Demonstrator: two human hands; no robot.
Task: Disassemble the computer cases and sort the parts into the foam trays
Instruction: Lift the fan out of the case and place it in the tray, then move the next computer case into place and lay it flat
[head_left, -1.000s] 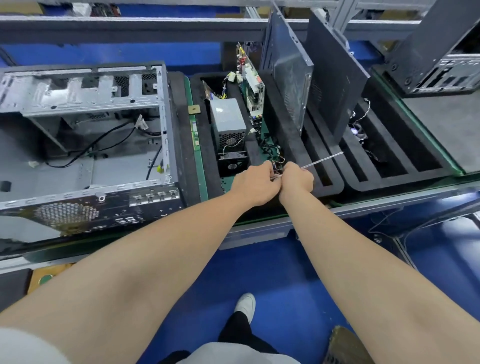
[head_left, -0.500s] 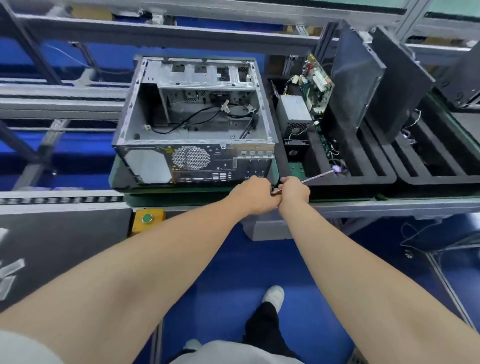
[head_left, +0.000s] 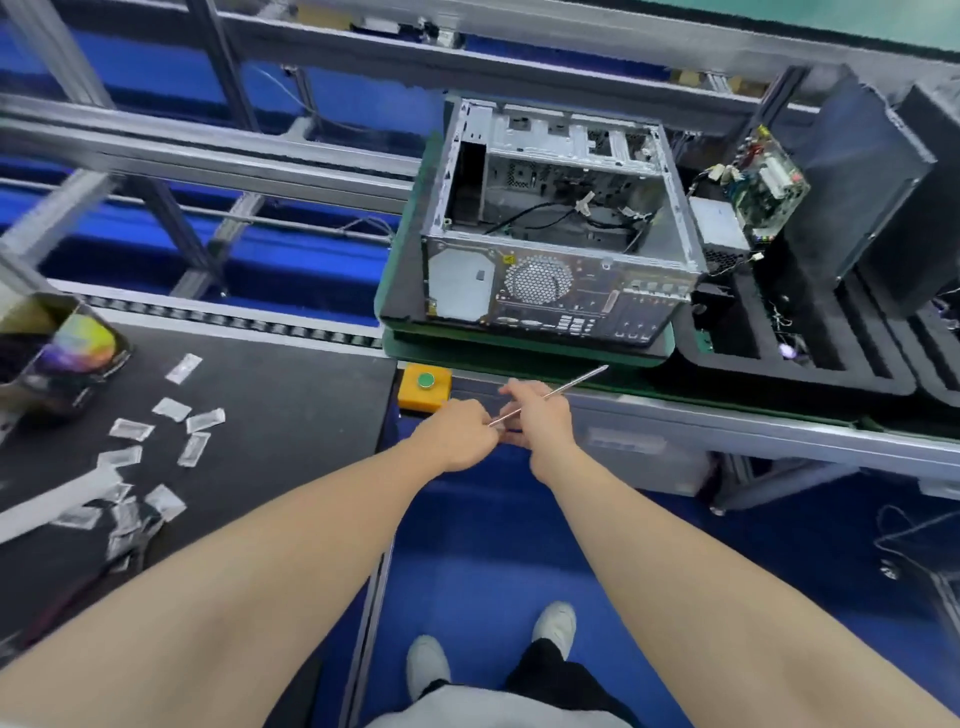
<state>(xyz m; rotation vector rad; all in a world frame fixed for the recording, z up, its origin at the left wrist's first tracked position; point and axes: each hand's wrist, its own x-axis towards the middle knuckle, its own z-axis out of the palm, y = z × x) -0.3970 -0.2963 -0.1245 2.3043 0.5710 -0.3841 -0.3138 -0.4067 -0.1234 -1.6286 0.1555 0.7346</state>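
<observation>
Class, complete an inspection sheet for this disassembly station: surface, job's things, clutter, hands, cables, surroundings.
Surface: black mat at left; green pallet under the computer case.
Job's things: computer case open on the pallet; foam tray beside it holds power supply, circuit board, upright panels.
Clutter: clear packets scattered on the mat; open box at its left edge.
Hands: right hand pinches a metal rod; left hand curled at its near end, grip hidden.
Cables: black cables loose inside the case.
Surroundings: aluminium rails, blue floor, green button.

One head-worn wide-angle view looks forward and steeply down, near the hands, toward the conveyor (head_left: 727, 423).
</observation>
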